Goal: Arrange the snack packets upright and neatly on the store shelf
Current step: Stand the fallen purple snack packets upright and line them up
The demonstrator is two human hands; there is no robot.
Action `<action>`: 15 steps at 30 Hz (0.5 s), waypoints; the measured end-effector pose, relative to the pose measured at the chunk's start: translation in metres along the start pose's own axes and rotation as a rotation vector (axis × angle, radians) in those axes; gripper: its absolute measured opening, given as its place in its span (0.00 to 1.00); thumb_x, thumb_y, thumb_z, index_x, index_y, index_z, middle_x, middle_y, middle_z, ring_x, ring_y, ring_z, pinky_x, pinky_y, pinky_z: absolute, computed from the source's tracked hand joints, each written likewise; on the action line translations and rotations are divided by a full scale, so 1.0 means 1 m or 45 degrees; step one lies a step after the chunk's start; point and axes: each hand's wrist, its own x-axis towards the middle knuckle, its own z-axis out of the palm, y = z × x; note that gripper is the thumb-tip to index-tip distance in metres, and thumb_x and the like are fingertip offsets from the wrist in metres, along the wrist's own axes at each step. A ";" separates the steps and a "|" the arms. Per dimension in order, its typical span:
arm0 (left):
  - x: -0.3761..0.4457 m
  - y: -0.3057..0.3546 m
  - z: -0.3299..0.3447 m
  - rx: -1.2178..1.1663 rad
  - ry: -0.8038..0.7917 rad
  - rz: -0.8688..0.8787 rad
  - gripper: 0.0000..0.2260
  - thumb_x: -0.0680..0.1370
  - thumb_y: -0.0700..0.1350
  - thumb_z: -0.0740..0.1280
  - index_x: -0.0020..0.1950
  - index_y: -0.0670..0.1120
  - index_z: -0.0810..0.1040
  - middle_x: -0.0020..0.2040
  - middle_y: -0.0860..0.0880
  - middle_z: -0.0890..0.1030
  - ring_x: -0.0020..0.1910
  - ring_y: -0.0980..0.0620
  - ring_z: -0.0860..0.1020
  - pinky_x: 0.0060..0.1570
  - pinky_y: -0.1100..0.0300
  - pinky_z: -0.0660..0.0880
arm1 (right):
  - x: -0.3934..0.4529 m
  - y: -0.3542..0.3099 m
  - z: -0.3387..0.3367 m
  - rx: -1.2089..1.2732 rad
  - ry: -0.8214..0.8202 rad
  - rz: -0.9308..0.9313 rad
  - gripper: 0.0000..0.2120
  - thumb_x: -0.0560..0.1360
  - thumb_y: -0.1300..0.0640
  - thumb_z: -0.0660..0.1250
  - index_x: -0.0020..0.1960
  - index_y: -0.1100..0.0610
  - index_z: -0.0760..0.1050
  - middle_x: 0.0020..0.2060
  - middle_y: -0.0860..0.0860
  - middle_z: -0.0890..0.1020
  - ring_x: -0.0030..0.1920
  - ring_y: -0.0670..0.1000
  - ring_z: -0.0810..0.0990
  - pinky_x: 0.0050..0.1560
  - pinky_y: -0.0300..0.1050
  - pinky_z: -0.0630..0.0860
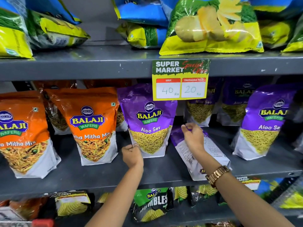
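A glossy purple-and-white plastic snack pouch [199, 153] lay face-down on the grey metal shelf [164, 171], its top pinched by the right hand [193, 136]. At nine o'clock, the left hand [132, 155] gripped an upright purple pouch [150, 122]; its lower corner was hidden.

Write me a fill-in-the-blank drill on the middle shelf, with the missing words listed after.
1. The right hand pinches the top of a purple packet that lies ____ on the shelf.
2. The left hand grips the lower corner of an upright Aloo Sev packet coloured ____.
3. The Mitha Mix packets are coloured ____.
4. The price tag shows a discounted price of ____.

Missing words: flat; purple; orange; 20
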 end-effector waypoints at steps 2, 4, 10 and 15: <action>-0.001 -0.009 0.007 0.060 -0.094 -0.121 0.04 0.70 0.40 0.63 0.43 0.42 0.73 0.48 0.35 0.81 0.44 0.38 0.81 0.50 0.43 0.79 | 0.006 0.001 -0.015 -0.026 0.026 0.002 0.13 0.75 0.56 0.63 0.55 0.65 0.73 0.55 0.61 0.79 0.57 0.60 0.76 0.57 0.48 0.69; -0.011 -0.012 0.013 0.042 -0.159 -0.192 0.07 0.70 0.40 0.62 0.45 0.39 0.75 0.45 0.36 0.81 0.36 0.41 0.79 0.39 0.48 0.81 | 0.011 0.007 -0.030 -0.090 0.029 0.008 0.13 0.75 0.56 0.63 0.55 0.64 0.73 0.54 0.61 0.79 0.55 0.61 0.77 0.57 0.50 0.71; -0.059 -0.012 0.038 0.067 -0.561 -0.484 0.08 0.76 0.41 0.59 0.38 0.42 0.73 0.37 0.44 0.75 0.33 0.48 0.73 0.32 0.55 0.75 | 0.019 0.037 -0.065 -0.497 -0.019 0.081 0.17 0.71 0.51 0.66 0.56 0.58 0.71 0.56 0.63 0.76 0.57 0.64 0.74 0.58 0.56 0.73; -0.087 -0.020 0.064 0.240 -0.893 -0.602 0.24 0.70 0.49 0.71 0.62 0.40 0.71 0.51 0.41 0.78 0.40 0.46 0.76 0.33 0.54 0.74 | 0.029 0.060 -0.087 -0.486 -0.277 0.503 0.40 0.66 0.41 0.70 0.67 0.64 0.62 0.68 0.63 0.68 0.67 0.63 0.68 0.66 0.53 0.67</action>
